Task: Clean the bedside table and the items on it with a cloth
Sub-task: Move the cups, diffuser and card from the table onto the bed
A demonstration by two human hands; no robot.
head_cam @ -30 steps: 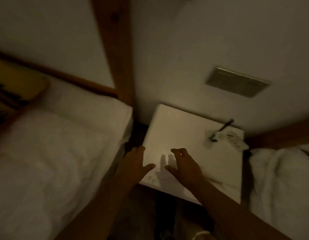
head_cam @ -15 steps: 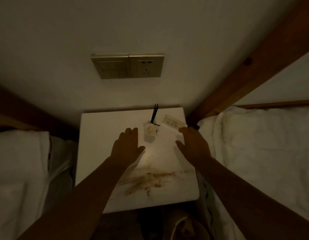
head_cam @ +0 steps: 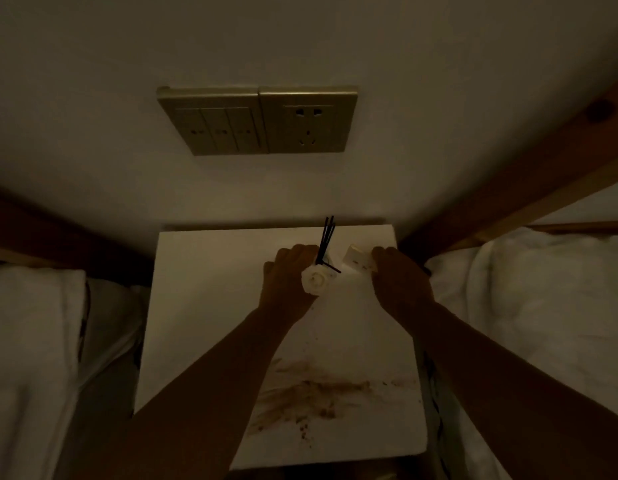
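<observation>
Stained bedside table between beds

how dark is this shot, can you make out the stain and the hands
Head view: very dim, warm cast, yet the brown stain on the white bedside table reads clearly; same head view, the left hand grips the reed diffuser and the right hand holds a small white box, fine details soft.
</observation>
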